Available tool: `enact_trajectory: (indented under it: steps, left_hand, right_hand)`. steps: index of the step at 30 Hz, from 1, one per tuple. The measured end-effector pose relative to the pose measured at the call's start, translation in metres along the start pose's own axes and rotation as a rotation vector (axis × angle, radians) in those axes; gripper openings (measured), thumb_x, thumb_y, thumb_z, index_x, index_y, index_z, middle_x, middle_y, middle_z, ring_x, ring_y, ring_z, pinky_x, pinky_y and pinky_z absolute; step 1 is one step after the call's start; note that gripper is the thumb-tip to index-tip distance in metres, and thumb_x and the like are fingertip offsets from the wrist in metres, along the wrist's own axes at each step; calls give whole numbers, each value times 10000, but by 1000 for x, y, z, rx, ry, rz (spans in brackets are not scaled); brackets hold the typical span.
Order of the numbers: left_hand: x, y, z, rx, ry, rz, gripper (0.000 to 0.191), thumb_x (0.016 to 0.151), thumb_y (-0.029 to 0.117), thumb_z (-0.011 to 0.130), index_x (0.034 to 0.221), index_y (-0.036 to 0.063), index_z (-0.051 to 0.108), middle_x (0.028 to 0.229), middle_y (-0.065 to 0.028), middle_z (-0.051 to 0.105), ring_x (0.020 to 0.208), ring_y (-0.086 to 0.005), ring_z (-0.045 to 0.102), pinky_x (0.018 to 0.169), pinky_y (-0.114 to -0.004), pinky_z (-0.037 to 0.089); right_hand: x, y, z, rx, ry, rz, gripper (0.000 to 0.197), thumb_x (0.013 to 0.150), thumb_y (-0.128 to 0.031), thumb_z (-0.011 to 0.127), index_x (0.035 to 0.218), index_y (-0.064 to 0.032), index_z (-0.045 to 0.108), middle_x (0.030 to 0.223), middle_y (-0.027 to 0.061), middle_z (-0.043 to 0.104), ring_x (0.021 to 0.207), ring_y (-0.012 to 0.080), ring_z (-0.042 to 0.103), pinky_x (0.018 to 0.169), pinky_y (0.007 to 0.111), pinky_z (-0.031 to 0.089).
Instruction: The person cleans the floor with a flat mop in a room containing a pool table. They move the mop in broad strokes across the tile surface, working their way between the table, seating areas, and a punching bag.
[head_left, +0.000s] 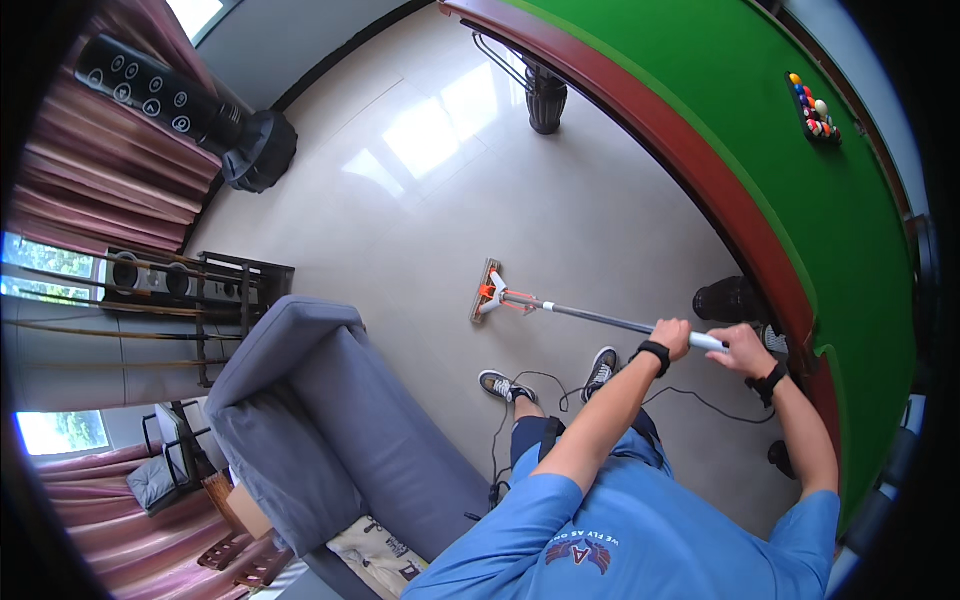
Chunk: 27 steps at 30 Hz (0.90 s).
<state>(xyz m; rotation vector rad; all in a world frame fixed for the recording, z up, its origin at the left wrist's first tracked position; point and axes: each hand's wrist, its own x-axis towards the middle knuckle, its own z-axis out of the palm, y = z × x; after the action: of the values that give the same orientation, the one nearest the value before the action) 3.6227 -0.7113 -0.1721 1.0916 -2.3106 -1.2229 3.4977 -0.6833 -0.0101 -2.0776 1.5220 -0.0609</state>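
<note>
A sponge mop with a grey metal pole (600, 318) slants across the floor in front of me. Its flat head (487, 291), with orange and white parts, rests on the tiles left of the pole. My left hand (672, 337) is wrapped around the pole just below the white grip (706, 342). At the top end of that grip, my right hand (742, 351) holds on with the thumb along it. Black bands circle both wrists. My shoes (602, 369) stand on the floor below the pole, with a thin black cable (540, 373) lying around them.
A green-topped billiard table (675, 75) with racked balls (814, 112) curves along the right, its dark legs (545, 105) on the floor. A grey sofa (405, 405) stands close on the left. Beyond are a cue rack (244, 300) and a black punching bag (172, 97).
</note>
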Motion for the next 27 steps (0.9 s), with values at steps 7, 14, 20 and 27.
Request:
enact_trajectory:
  steps: [7,14,20,27]
  left_hand:
    - [-17,9,-53,10,-63,-114,184,674,123,558,809,-1,564,788,-212,595,746,-373,592,700,-432,480]
    - [-88,-29,-13,-12,-254,-377,298,701,144,543,971,19,558,946,-210,589,908,-336,580,774,-418,474]
    - [-182,-100,-27,116,-233,-655,280,724,258,612,958,106,594,983,-114,608,957,-255,568,823,-424,408]
    - [-209,-113,-33,285,87,-672,261,762,248,574,965,96,511,966,-108,563,958,-274,530,757,-431,413]
  right_hand:
    - [19,-43,-17,-97,-89,-78,237,663,-198,664,854,-66,618,630,152,574,598,317,565,572,372,459]
    - [10,-31,73,76,-262,-126,245,676,-210,649,879,-75,628,694,168,594,641,333,580,609,373,480]
    - [46,-80,183,-47,-166,-333,221,697,-207,648,848,-66,569,693,153,593,659,330,580,605,416,469]
    - [82,-120,165,-242,-330,-384,200,726,-229,615,865,-91,574,715,158,607,664,352,584,604,443,468]
